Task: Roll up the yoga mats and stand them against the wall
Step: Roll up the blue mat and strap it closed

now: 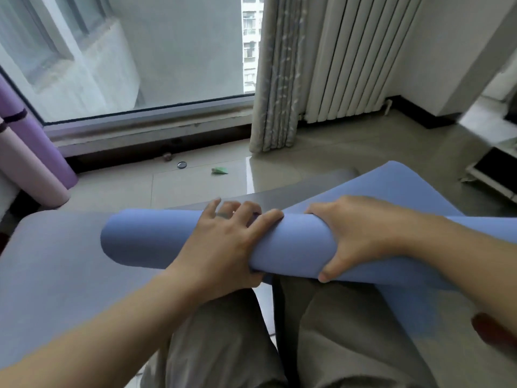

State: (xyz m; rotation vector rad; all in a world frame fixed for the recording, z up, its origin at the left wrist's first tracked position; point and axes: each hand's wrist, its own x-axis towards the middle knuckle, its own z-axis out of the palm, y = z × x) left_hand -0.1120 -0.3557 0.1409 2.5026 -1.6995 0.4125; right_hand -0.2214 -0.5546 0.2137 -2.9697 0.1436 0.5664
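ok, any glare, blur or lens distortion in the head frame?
Head view: daylight from the window glares off the floor tiles; fisheye slants the radiator; right-edge furniture is smeared; left hand, right hand and blue mat are sharp.

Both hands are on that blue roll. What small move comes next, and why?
Probably roll it forward another turn. The left hand and right hand both grip the blue roll, and a flat stretch of the mat lies unrolled beyond it. Only then can it join the purple mat standing by the window.
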